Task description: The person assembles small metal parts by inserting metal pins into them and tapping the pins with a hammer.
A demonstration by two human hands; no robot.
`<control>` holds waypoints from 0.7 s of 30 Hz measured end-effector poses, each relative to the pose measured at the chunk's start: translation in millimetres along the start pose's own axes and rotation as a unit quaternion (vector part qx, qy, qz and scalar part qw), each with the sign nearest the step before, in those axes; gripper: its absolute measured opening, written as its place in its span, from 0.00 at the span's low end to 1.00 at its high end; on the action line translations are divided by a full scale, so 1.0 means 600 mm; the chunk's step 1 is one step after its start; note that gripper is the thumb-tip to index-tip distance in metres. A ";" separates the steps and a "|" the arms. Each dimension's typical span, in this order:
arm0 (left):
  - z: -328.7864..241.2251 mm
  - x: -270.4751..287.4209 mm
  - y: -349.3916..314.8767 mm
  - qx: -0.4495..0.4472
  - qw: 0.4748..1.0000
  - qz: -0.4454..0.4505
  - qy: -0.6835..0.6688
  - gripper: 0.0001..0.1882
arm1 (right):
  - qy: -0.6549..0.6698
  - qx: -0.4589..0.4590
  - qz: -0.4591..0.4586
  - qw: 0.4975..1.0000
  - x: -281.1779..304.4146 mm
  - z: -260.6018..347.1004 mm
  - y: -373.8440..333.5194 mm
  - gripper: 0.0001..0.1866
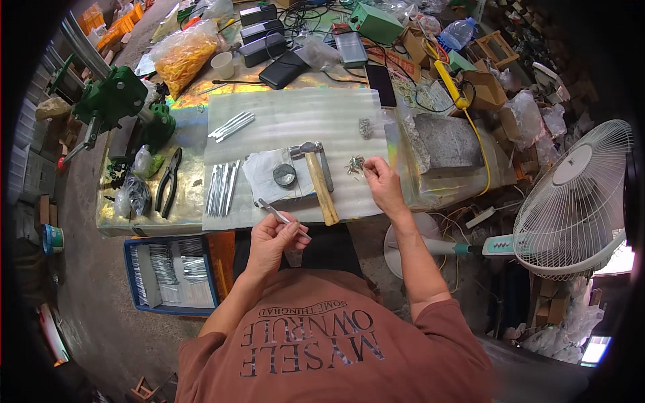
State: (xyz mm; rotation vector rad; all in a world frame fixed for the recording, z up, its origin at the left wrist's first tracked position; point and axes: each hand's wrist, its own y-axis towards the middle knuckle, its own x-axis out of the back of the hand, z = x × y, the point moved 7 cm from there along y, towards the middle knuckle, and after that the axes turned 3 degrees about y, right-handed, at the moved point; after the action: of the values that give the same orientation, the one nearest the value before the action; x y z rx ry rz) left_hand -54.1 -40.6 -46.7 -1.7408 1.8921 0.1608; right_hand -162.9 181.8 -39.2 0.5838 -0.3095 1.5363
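Note:
My left hand (269, 245) is closed around a slim silver metal strip (272, 211), which slants up and left above the table's near edge. My right hand (383, 185) has its fingertips pinched together beside a small pile of tiny metal pins (354, 164); whatever is between them is too small to make out. Between the hands, a hammer (320, 189) with a wooden handle lies across a block, its handle toward me. A small round dark dish (284, 175) sits on white paper (259, 168) there. Several similar silver strips (222, 188) lie in a row to the left.
Black-handled pliers (168, 183) lie left of the white foam sheet (295, 107). A green hand press (111, 101) stands at far left. Below the edge is a blue tray (129, 269) of metal strips. A stone block (447, 141) and a fan (571, 195) stand right.

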 end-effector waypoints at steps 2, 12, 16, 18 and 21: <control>0.000 0.001 -0.001 -0.001 1.000 -0.001 0.002 0.07 | 0.052 -0.043 0.012 0.998 -0.003 -0.006 -0.004 0.04; -0.002 -0.005 0.003 -0.006 1.000 -0.004 0.017 0.08 | 0.372 -0.082 0.058 0.923 -0.015 0.005 -0.034 0.06; -0.002 -0.008 0.003 -0.005 1.000 -0.003 0.020 0.08 | 0.411 -0.089 0.066 0.905 -0.016 0.018 -0.041 0.07; -0.003 -0.011 0.004 -0.006 1.000 -0.004 0.022 0.08 | 0.426 -0.086 0.065 0.898 -0.015 0.018 -0.044 0.07; -0.005 -0.016 0.006 -0.011 1.000 0.008 0.013 0.08 | 0.442 -0.088 0.068 0.890 -0.014 0.023 -0.048 0.07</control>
State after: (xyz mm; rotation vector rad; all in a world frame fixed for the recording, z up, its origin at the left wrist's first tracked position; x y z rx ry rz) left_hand -58.3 -32.9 -40.5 -1.7499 1.9301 0.1671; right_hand -132.3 169.0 -37.3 -0.3188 0.2206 1.7260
